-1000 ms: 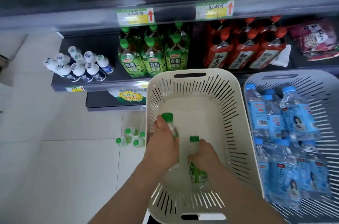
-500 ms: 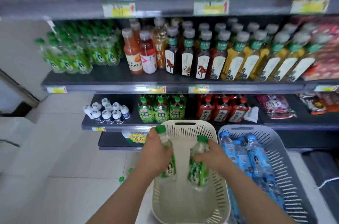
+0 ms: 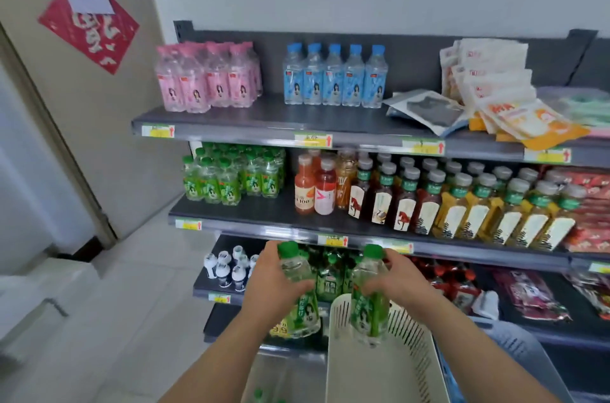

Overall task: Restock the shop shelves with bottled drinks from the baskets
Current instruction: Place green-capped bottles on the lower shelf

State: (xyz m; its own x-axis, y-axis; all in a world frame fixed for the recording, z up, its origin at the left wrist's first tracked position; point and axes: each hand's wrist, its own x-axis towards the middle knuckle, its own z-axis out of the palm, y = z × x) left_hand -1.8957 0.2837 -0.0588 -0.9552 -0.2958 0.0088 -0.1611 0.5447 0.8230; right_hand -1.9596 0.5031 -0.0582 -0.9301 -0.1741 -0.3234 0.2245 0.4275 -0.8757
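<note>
My left hand (image 3: 274, 284) grips a green-capped bottle (image 3: 298, 293) with a green label, held upright above the floor beside the cream basket (image 3: 379, 369). Over the basket's near-left corner, my right hand (image 3: 396, 284) holds a second bottle of the same kind (image 3: 368, 300). Both bottles are at the height of the lower shelf. A group of matching green-label bottles (image 3: 231, 175) stands at the left of the middle shelf (image 3: 264, 214), above and left of my hands.
The top shelf carries pink bottles (image 3: 204, 79), blue water bottles (image 3: 333, 76) and snack packets (image 3: 495, 89). Tea and juice bottles (image 3: 429, 198) fill the middle shelf to the right. White-capped bottles (image 3: 227, 267) stand lower left. A grey basket (image 3: 515, 350) sits at right.
Both hands have lifted the two green bottles out of the cream basket and upward. The view has tilted up, bringing the top shelf into sight.
</note>
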